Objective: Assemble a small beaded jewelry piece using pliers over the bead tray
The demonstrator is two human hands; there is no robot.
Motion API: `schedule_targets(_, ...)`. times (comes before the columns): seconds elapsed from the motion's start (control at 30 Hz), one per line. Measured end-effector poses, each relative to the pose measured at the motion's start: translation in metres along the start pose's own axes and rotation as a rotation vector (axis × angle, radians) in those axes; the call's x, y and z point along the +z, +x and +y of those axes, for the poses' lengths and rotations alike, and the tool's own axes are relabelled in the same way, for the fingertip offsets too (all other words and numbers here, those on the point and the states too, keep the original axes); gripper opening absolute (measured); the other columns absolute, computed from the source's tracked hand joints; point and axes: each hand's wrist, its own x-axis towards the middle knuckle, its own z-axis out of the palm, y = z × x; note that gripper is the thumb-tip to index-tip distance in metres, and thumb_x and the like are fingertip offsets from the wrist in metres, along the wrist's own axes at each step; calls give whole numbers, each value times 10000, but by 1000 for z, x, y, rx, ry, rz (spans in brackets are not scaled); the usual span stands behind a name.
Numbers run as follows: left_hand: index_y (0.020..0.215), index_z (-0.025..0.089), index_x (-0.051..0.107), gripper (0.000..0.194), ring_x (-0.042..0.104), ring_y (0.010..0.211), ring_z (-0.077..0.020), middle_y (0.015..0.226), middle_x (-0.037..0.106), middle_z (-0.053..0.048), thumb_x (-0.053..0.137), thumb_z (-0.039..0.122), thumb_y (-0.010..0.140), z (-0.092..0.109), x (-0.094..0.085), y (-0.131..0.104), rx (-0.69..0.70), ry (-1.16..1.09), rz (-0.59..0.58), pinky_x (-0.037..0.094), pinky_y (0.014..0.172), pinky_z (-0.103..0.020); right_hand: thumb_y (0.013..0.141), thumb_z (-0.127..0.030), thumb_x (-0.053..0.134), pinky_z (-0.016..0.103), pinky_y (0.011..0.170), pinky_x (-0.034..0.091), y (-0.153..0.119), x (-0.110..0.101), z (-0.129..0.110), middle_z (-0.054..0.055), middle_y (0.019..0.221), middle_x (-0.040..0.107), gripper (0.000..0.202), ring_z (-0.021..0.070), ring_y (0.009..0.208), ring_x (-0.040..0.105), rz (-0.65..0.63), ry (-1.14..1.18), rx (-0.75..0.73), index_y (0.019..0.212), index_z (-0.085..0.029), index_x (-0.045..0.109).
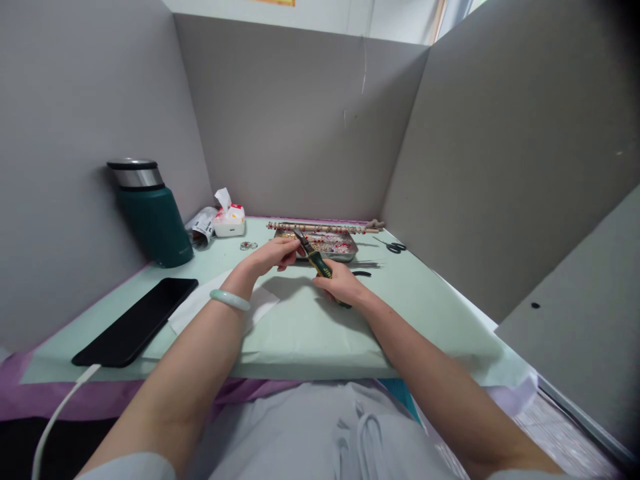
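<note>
My right hand [341, 283] is closed around the green and yellow handles of a pair of pliers [320, 263]. Their dark jaws point up and to the left, toward my left fingertips. My left hand [280, 253] has its fingers pinched together right beside the jaws; whatever they hold is too small to make out. Just beyond both hands lies a metal tray [345, 256] with many small red, gold and pale beads. Across its far edge rests a wooden stick [345, 230] strung with beaded pieces. Thin metal wires [365, 265] lie in front of the tray.
Black-handled scissors [395, 247] lie to the tray's right. On the left are a green bottle [155, 223], a tissue pack [230, 221], a small wire-and-bead piece [249, 246] and a cabled black phone [137, 323]. White paper [263, 305] lies under my left wrist. Grey partitions [300, 120] enclose the table.
</note>
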Motion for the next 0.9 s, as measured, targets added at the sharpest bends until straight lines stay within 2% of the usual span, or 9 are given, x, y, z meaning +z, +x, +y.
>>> schedule_targets(0.37,787,133,583,344,322,397,-62,476,375,41,398,402,896,0,1,0,-1,61,31,292,393,-190,707,-307,544,206,429,332,-1,0,1,-43,595,498,222,86,442,424,-39,42,19,889,-185,508)
schedule_targets(0.57,790,132,587,337,328,406,-65,497,386,37,398,393,890,-2,1,2,-41,133,55,293,394,-196,704,-305,556,205,428,323,0,0,-1,-41,580,503,272,91,435,426,-29,-1,39,946,-182,529)
schedule_targets(0.9,777,138,579,323,311,398,-63,492,386,39,402,385,888,1,3,0,-53,121,50,291,396,-197,698,-307,564,210,494,346,0,0,-1,-27,610,529,299,100,504,439,10,-49,22,962,-166,554)
